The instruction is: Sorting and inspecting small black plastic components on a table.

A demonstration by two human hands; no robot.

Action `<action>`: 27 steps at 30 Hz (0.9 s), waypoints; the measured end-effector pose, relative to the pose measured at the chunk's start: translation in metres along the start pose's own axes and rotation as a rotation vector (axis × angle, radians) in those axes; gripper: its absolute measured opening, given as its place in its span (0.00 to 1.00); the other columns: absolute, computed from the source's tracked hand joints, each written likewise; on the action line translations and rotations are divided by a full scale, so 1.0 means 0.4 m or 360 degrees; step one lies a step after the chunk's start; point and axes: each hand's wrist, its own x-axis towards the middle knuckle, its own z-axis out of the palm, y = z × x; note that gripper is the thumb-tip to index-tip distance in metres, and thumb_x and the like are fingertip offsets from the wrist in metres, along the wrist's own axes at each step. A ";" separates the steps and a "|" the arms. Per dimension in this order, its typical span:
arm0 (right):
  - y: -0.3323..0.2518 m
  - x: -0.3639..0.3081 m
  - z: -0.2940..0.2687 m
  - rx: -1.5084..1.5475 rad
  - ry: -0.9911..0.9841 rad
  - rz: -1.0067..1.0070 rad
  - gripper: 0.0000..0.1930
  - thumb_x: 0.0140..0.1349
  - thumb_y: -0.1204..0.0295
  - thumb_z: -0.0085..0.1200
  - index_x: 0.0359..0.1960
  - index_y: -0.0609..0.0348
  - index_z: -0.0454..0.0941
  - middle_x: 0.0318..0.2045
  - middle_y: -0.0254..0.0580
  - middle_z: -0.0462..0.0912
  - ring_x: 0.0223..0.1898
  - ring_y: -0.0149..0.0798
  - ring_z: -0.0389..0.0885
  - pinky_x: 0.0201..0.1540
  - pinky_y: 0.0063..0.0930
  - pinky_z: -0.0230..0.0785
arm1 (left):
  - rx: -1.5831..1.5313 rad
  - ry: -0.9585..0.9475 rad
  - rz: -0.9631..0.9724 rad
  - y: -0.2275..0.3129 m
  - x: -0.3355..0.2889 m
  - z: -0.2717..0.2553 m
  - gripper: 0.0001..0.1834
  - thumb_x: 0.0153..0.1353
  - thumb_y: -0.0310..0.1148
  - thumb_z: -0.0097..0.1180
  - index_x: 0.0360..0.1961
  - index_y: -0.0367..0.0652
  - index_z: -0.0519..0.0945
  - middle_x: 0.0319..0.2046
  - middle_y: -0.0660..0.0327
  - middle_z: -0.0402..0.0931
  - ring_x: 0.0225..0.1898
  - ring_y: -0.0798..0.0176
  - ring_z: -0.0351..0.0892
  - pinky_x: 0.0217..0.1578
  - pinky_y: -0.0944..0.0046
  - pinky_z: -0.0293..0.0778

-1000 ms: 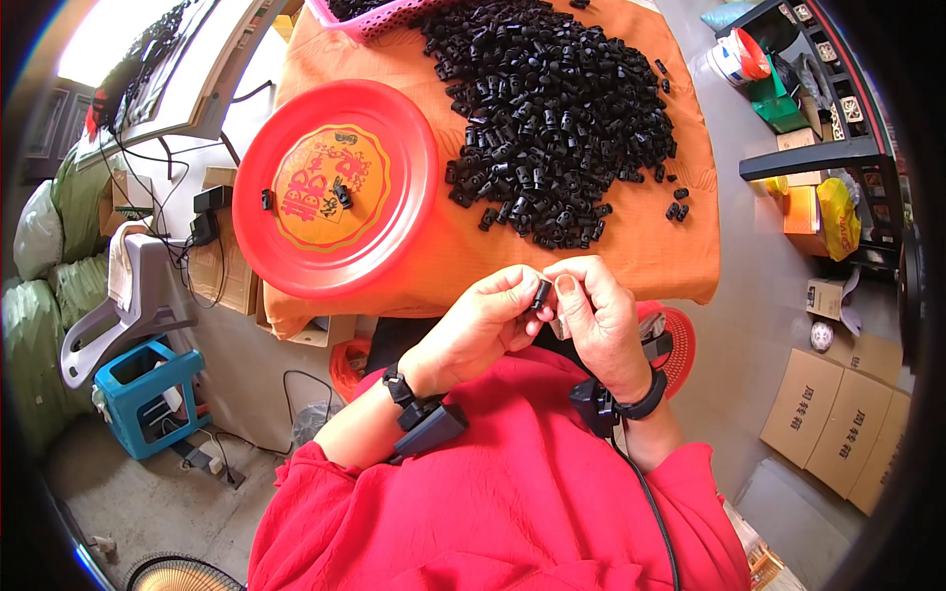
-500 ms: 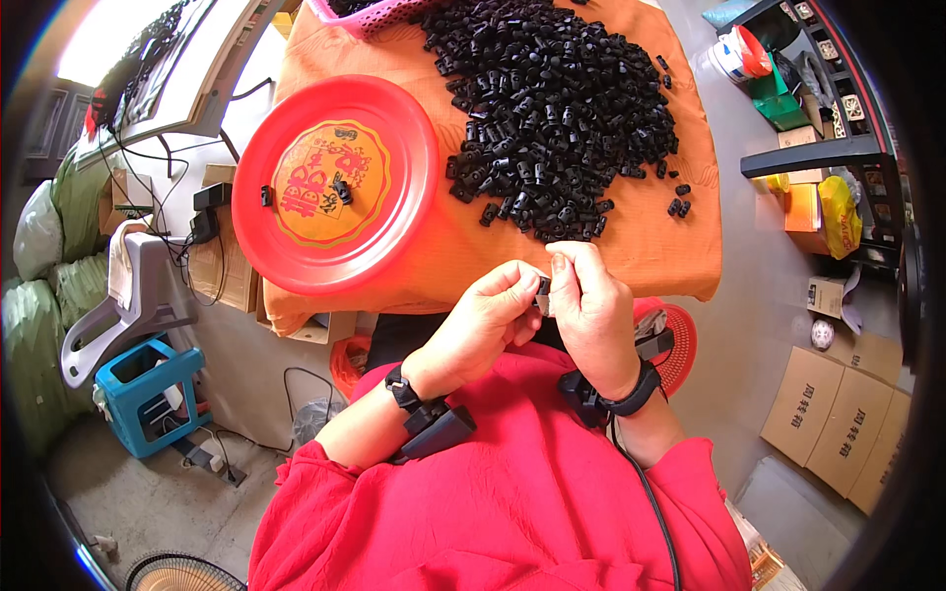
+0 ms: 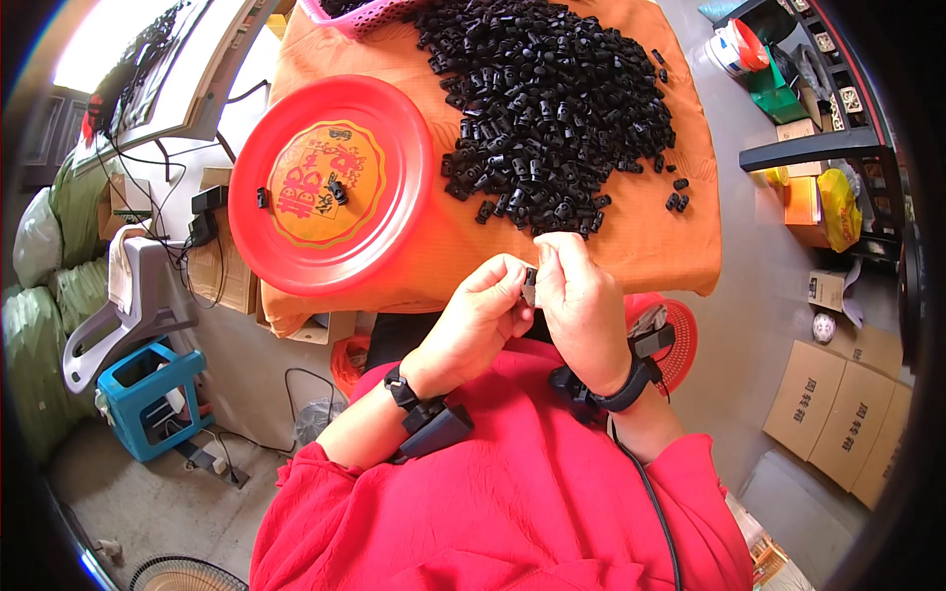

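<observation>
Near the front edge of the orange-covered table (image 3: 650, 251), my two hands meet over a small black cord lock (image 3: 530, 277). My left hand (image 3: 478, 315) pinches it between thumb and fingers. Fingertips of my right hand (image 3: 583, 310) close against its other side, where something small and pale shows; I cannot make out what that is. A big heap of black cord locks (image 3: 552, 108) covers the table just beyond my hands. To the left lies a round red plate (image 3: 394, 236) with two cord locks (image 3: 338, 192) on it.
A pink basket (image 3: 360, 18) with black pieces stands at the far edge. Below the table's right front sits a red basket (image 3: 680, 345). On the left are a blue stool (image 3: 148, 399) and cables; on the right, cardboard boxes (image 3: 838, 424) and a dark shelf (image 3: 818, 153).
Both hands have shifted slightly left and away from me, still closed round the cord lock. The view has moved a little; the heap and plate look the same.
</observation>
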 end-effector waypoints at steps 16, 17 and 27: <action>0.002 0.005 0.008 0.0118 -0.0074 0.0078 0.05 0.70 0.71 0.49 0.42 0.59 0.73 0.24 0.56 0.81 0.28 0.58 0.82 0.27 0.48 0.71 | -0.0076 -0.0129 0.0085 -0.009 0.006 -0.021 0.09 0.75 0.39 0.47 0.41 0.46 0.73 0.34 0.68 0.74 0.33 0.73 0.70 0.34 0.70 0.67; 0.003 0.004 0.008 0.0114 -0.0073 0.0087 0.06 0.71 0.72 0.48 0.42 0.60 0.74 0.22 0.51 0.79 0.25 0.49 0.81 0.26 0.41 0.70 | -0.0075 -0.0131 0.0084 -0.009 0.007 -0.022 0.09 0.75 0.39 0.47 0.41 0.46 0.73 0.34 0.68 0.74 0.33 0.73 0.70 0.34 0.70 0.67; -0.013 -0.002 0.013 -0.0013 0.0015 -0.0009 0.06 0.72 0.71 0.48 0.42 0.59 0.74 0.19 0.48 0.77 0.22 0.49 0.81 0.25 0.38 0.70 | -0.0159 -0.0148 0.0058 -0.010 0.008 -0.027 0.09 0.74 0.38 0.48 0.41 0.45 0.74 0.35 0.67 0.74 0.33 0.72 0.70 0.35 0.69 0.68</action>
